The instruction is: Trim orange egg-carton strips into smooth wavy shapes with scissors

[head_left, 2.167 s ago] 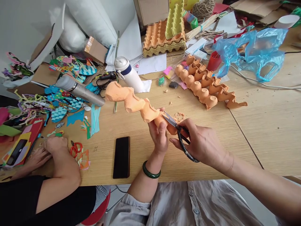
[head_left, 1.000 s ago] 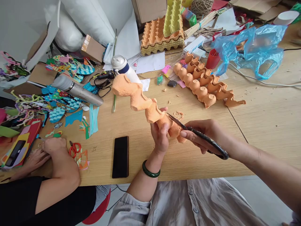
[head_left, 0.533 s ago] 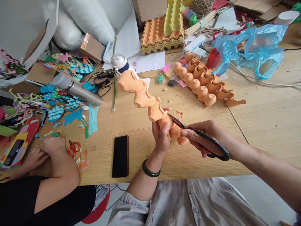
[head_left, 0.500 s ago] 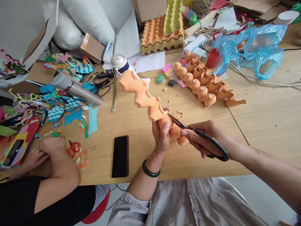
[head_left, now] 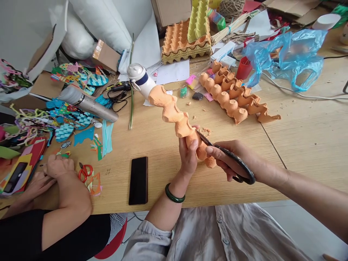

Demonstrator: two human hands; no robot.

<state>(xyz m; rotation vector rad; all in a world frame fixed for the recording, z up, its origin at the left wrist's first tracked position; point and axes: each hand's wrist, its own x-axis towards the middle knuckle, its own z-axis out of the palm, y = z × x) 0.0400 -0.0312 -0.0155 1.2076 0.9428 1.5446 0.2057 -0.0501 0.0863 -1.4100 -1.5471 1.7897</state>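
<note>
The left hand gripped the orange egg-carton strip; at its 3 o'clock, the right hand squeezed black scissors against it.

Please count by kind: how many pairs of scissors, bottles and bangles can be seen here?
Scissors: 2, black scissors in the right hand, red scissors
Bottles: 2, white bottle, silver flask
Bangles: 1, green bangle
Total: 5

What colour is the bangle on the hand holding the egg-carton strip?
The bangle is dark green; the head view shows it best, on the left hand.
</note>
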